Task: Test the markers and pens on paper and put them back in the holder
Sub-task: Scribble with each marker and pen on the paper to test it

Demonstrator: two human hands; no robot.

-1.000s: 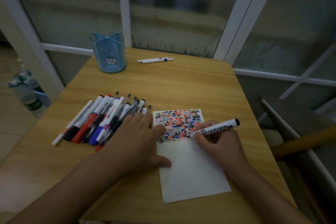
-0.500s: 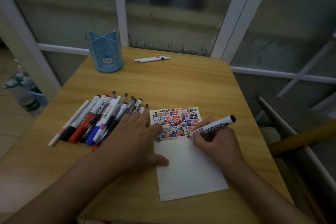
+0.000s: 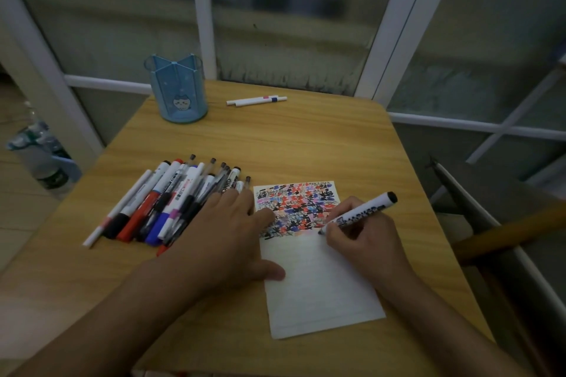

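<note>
My right hand (image 3: 364,239) grips a white marker with a black end (image 3: 364,210), its tip touching the sheet of paper (image 3: 318,285) at the lower right of the scribbled patch. The paper's upper part is covered in black, red and blue marks. My left hand (image 3: 232,232) lies flat, fingers spread, on the paper's left edge and over the near ends of a pile of several markers and pens (image 3: 165,202). A blue translucent holder (image 3: 177,92) stands empty-looking at the table's far left. Two white pens (image 3: 257,100) lie beside it.
The wooden table (image 3: 306,144) has rounded far corners and stands against a white-framed glass partition. A plastic water bottle (image 3: 39,150) stands on the floor to the left. A chair frame (image 3: 490,232) is close on the right.
The marker tip has slid a little along the lower edge of the scribbled patch. My left hand stays flat on the paper. The camera has shifted slightly.
</note>
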